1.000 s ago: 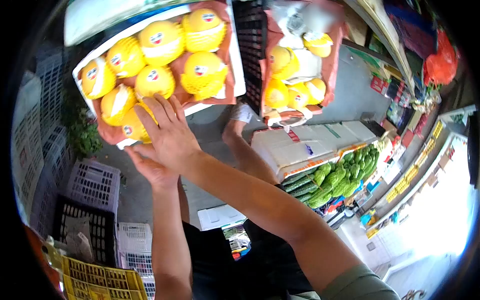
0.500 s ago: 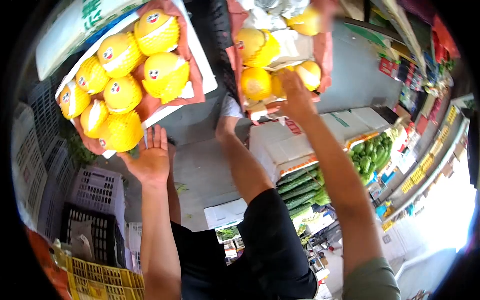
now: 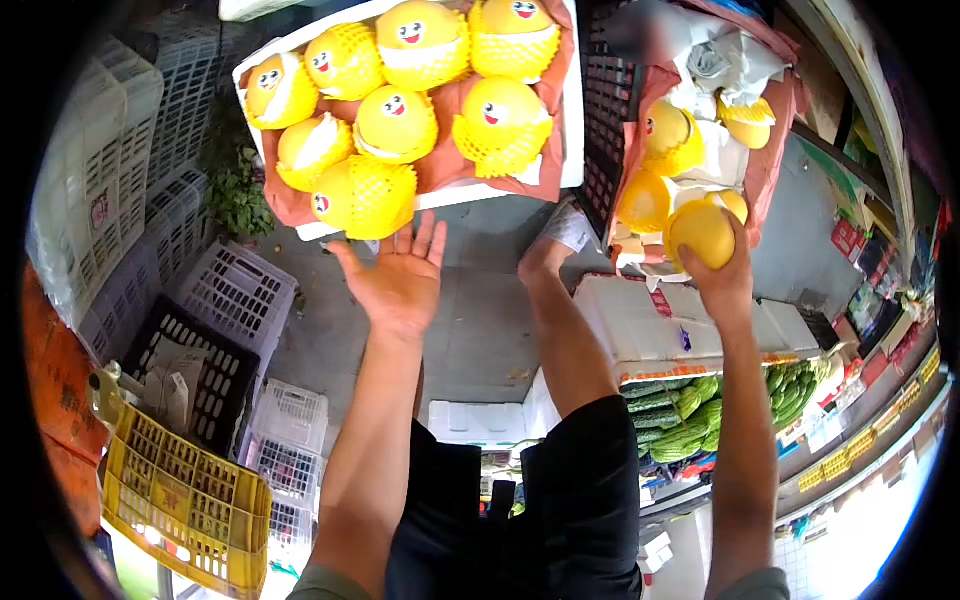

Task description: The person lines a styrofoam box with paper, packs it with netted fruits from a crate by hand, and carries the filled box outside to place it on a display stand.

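Yellow fruit [image 3: 704,233] gripped by our right hand [image 3: 727,275] may fall if we loosen, left hand [image 3: 401,290] open beside the tray [image 3: 573,120].

The right hand [image 3: 728,272] grips a yellow fruit [image 3: 702,234] over the near end of a red-lined box [image 3: 775,165], while the left hand [image 3: 398,285] is spread palm up just below a white box [image 3: 573,110] of netted fruits [image 3: 395,122], with cucumbers [image 3: 655,415] at lower right and a yellow crate [image 3: 185,500] at lower left.

grey-green short sleeves [image 3: 757,585] | loose black shorts [image 3: 585,480] | both hands [image 3: 400,285] bare
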A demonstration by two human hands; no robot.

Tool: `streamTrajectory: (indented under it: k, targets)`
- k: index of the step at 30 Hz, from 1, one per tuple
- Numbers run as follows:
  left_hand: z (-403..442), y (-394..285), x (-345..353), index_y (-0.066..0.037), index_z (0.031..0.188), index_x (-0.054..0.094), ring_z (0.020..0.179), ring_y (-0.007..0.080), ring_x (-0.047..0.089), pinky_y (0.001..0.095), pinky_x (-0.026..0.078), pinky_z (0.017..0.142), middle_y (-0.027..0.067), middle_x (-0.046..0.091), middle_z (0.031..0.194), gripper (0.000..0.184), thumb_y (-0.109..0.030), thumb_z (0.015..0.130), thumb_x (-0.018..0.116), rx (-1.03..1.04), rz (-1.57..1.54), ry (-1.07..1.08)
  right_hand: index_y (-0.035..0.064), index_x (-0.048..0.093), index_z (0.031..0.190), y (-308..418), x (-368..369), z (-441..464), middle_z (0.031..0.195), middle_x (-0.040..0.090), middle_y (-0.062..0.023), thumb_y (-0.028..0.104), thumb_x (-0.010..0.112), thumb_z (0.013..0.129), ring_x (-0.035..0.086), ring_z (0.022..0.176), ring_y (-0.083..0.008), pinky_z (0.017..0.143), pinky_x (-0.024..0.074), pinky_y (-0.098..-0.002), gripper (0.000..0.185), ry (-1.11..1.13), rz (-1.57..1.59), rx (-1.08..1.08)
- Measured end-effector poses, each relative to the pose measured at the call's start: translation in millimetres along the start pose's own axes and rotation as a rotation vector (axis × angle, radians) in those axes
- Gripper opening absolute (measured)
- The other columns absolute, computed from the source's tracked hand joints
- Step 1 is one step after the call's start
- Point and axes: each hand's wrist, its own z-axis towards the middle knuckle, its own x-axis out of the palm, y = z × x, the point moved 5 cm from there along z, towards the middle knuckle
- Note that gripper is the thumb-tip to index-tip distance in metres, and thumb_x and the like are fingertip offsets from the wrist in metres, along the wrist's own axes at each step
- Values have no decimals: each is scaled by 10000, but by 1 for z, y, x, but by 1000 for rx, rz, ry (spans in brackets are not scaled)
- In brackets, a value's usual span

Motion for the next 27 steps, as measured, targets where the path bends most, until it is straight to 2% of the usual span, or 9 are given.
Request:
streamTrajectory:
  k: [3,5,7,9,11,17,21,23,27]
  targets:
    - [-3,0,1,-17,1406,449,1375,389,463,569,369,1181,146,521,1383,972,-791,840,608,-4,14,-32,-29,478,1404,49,39,-31,1268,650,-144,221,860,805,650,1124,-207,968,546,-371,753,157,586,102]
    - [0,-2,-3,-23,1400,460,1362,364,477,560,375,1178,134,539,1367,968,-797,838,607,-22,55,-28,-8,528,1368,103,75,-43,1214,674,-130,239,872,803,667,1085,-211,962,543,-362,706,293,594,187]
    - [1,-4,-3,-30,1403,461,1345,340,492,553,393,1158,120,548,1362,970,-801,833,612,-20,65,-23,5,547,1338,144,123,-51,1199,679,-138,246,877,773,673,1076,-220,959,540,-369,698,232,704,126]
    - [1,-7,-5,-45,1422,488,1361,280,458,469,365,1168,93,480,1479,1012,-862,827,545,-45,114,-53,-1,526,1314,193,152,-41,1206,640,-197,268,893,732,671,1092,-304,934,554,-393,739,207,597,121]
    - [3,-10,-5,-50,1432,480,1370,271,454,461,364,1166,98,483,1478,1021,-867,823,546,-49,110,-32,-1,488,1330,217,175,-39,1206,580,-227,329,910,720,642,1089,-379,907,562,-437,812,-29,316,86]
    - [0,-15,3,-28,1420,442,1351,287,509,472,407,1143,125,551,1398,1002,-829,834,583,-71,81,30,7,445,1370,225,197,-42,1217,525,-259,451,936,663,606,1105,-426,906,555,-474,968,-138,43,-81]
    - [-2,-19,-1,-29,1455,423,1373,307,490,501,393,1159,143,524,1459,1014,-837,853,542,-93,125,36,-9,498,1349,200,171,-34,1216,563,-206,346,890,782,641,1016,-387,881,549,-463,775,-122,208,-276]
    - [-5,-26,-8,-29,1471,407,1386,318,475,507,387,1165,147,521,1461,1012,-829,864,535,-81,141,10,0,557,1311,173,158,-23,1165,608,-176,271,826,872,651,997,-340,838,552,-435,582,-52,315,-170]
    - [-11,-47,-27,-32,1517,341,1426,355,421,522,374,1181,155,502,1478,1005,-796,893,534,-11,222,-61,8,640,1208,145,132,-7,1069,646,-156,180,767,922,653,922,-286,803,540,-398,357,-110,173,-259]
